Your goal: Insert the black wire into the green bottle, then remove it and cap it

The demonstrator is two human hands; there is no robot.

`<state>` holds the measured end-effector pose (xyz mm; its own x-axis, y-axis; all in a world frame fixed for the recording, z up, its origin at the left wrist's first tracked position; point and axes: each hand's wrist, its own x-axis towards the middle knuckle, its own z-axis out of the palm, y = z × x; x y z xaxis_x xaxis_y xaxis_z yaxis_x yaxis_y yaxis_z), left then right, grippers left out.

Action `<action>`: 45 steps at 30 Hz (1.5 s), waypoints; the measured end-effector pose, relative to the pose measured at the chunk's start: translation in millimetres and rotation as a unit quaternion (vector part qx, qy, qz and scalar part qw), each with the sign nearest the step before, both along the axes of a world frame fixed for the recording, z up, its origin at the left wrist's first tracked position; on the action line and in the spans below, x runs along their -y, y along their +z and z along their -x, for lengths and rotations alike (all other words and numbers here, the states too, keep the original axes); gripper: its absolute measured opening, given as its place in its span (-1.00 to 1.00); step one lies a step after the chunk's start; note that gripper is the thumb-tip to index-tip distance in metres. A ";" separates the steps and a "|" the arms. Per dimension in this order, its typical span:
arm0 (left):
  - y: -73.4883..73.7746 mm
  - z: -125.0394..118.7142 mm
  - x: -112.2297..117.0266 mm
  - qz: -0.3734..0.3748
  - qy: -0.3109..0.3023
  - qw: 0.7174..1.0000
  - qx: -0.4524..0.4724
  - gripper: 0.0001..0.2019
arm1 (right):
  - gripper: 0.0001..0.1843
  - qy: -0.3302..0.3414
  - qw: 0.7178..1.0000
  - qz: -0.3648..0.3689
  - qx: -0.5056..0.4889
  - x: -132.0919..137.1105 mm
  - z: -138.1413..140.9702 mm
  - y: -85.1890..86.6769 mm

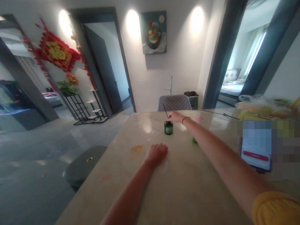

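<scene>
My right hand [176, 117] reaches far across the beige table [187, 187] and pinches a thin dark stick [165, 112] that points up and left. Its lower end hangs just above a small green jar [168, 127] standing on the tabletop. A red band circles that wrist. My left hand [157, 153] rests on the table nearer to me, palm down, its fingers curled loosely and nothing in them. A small green object [194, 140] lies half hidden behind my right forearm.
An orange smear [137, 148] marks the table left of my left hand. A phone [255, 154] and plastic bags [262, 107] sit at the right. A grey chair [174, 102] stands at the far end, a round stool [84, 164] at the left.
</scene>
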<state>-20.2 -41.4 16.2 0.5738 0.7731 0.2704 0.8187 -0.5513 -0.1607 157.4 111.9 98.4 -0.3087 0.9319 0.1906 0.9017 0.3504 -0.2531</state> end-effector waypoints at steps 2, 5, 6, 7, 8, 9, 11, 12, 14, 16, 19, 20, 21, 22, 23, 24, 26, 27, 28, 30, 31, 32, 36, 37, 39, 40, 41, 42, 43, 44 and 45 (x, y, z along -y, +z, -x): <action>0.6 0.0 0.2 0.000 0.003 1.000 0.002 -0.67 | -0.79 -0.003 1.000 0.020 0.019 -0.6 0.9 4.9; 1.8 -0.1 0.7 0.006 0.011 1.000 0.000 -0.67 | -0.78 -0.007 0.998 0.040 0.045 1.7 4.3 12.0; 2.1 -0.2 0.8 0.009 0.014 1.000 -0.001 -0.67 | -0.78 -0.005 0.998 0.044 0.051 3.0 5.6 13.9; 2.4 -0.2 0.8 0.012 0.016 1.000 -0.002 -0.67 | -0.79 -0.002 0.997 0.047 0.056 4.3 6.9 15.4; 2.5 -0.3 0.7 0.016 0.017 1.000 -0.002 -0.68 | -0.79 0.003 0.997 0.050 0.059 5.3 7.8 16.8; 2.6 -0.3 0.6 0.018 0.018 1.000 -0.002 -0.68 | -0.80 0.008 0.997 0.052 0.060 6.0 8.3 18.0; 2.2 -0.2 0.1 0.019 0.019 1.000 0.001 -0.67 | -0.81 0.013 0.997 0.053 0.059 6.0 7.6 20.7; 1.8 0.0 -0.3 0.019 0.018 1.000 0.002 -0.66 | -0.82 0.014 0.997 0.051 0.060 5.4 6.3 22.4; 1.0 0.4 -0.9 0.017 0.015 1.000 0.003 -0.66 | -0.81 0.017 0.998 0.041 0.042 4.3 1.9 27.0; 0.3 0.8 -1.4 0.015 0.011 1.000 0.002 -0.65 | -0.80 0.023 0.999 0.027 -0.017 4.3 -4.1 33.3; -0.3 1.2 -1.7 0.011 0.011 1.000 0.002 -0.66 | -0.83 0.041 0.989 -0.003 -0.139 8.1 -14.9 45.3; -0.3 1.2 -1.7 0.010 0.012 1.000 0.002 -0.66 | -0.84 0.044 0.985 -0.017 -0.166 10.2 -18.9 49.6; -0.2 1.2 -1.6 0.010 0.014 1.000 0.004 -0.67 | -0.86 0.046 0.981 -0.031 -0.187 12.6 -23.0 53.9; 0.0 1.0 -1.5 0.010 0.014 1.000 0.006 -0.67 | -0.87 0.044 0.977 -0.047 -0.204 15.3 -27.2 57.9; 0.3 0.9 -1.4 0.011 0.014 1.000 0.007 -0.67 | -0.88 0.040 0.972 -0.064 -0.223 18.1 -31.5 61.4; 0.6 0.8 -1.2 0.013 0.012 1.000 0.008 -0.67 | -0.89 0.036 0.965 -0.082 -0.246 21.2 -36.0 64.3; 1.5 0.4 -1.0 0.014 0.009 1.000 0.005 -0.67 | -0.89 0.030 0.946 -0.108 -0.303 28.4 -45.3 67.3; 1.9 0.3 -0.9 0.014 0.007 1.000 0.003 -0.67 | -0.90 0.029 0.936 -0.109 -0.332 32.5 -50.1 66.9; 2.3 0.1 -0.8 0.014 0.008 1.000 0.001 -0.67 | -0.91 0.032 0.929 -0.097 -0.355 36.9 -55.0 65.1; 2.7 -0.3 -0.8 0.014 0.010 1.000 -0.001 -0.68 | -0.92 0.043 0.927 -0.034 -0.371 46.5 -64.6 56.5; 2.8 -0.4 -0.8 0.014 0.012 1.000 0.000 -0.68 | -0.90 0.052 0.931 0.012 -0.362 51.0 -69.0 49.9; 2.8 -0.5 -0.9 0.014 0.015 1.000 0.001 -0.67 | -0.88 0.057 0.935 0.060 -0.346 55.0 -73.0 42.0; 2.5 -0.5 -1.0 0.018 0.015 1.000 0.004 -0.68 | -0.82 0.053 0.935 0.229 -0.265 60.2 -82.0 3.4; 2.5 -0.5 -1.0 0.021 0.014 1.000 0.005 -0.68 | -0.82 0.046 0.936 0.244 -0.250 58.7 -82.3 -6.5; 2.7 -0.2 -1.2 0.027 0.014 1.000 0.008 -0.68 | -0.81 0.024 0.949 0.240 -0.202 53.8 -80.9 -24.9; 2.7 -0.1 -1.4 0.029 0.016 0.999 0.008 -0.68 | -0.79 0.007 0.959 0.223 -0.175 51.0 -79.6 -33.3; 2.7 0.1 -1.6 0.031 0.017 0.999 0.008 -0.67 | -0.74 -0.015 0.967 0.203 -0.151 48.4 -78.4 -41.1; 2.5 0.2 -1.8 0.031 0.017 0.999 0.006 -0.67 | -0.69 -0.036 0.974 0.179 -0.134 46.3 -77.3 -48.1; 2.3 0.2 -2.0 0.030 0.017 0.999 0.005 -0.67 | -0.64 -0.055 0.978 0.158 -0.120 44.7 -76.6 -54.1; 2.1 0.3 -2.2 0.028 0.017 0.999 0.006 -0.67 | -0.59 -0.070 0.981 0.143 -0.108 43.7 -76.3 -59.1; 1.8 0.3 -2.2 0.026 0.016 1.000 0.007 -0.67 | -0.55 -0.079 0.984 0.132 -0.094 43.2 -76.6 -62.8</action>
<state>-20.5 -39.1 18.0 0.5456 0.8036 0.2378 0.8375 -0.5328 -0.1211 234.0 68.6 35.6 -0.1376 0.9902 -0.0241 0.8681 0.1089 -0.4842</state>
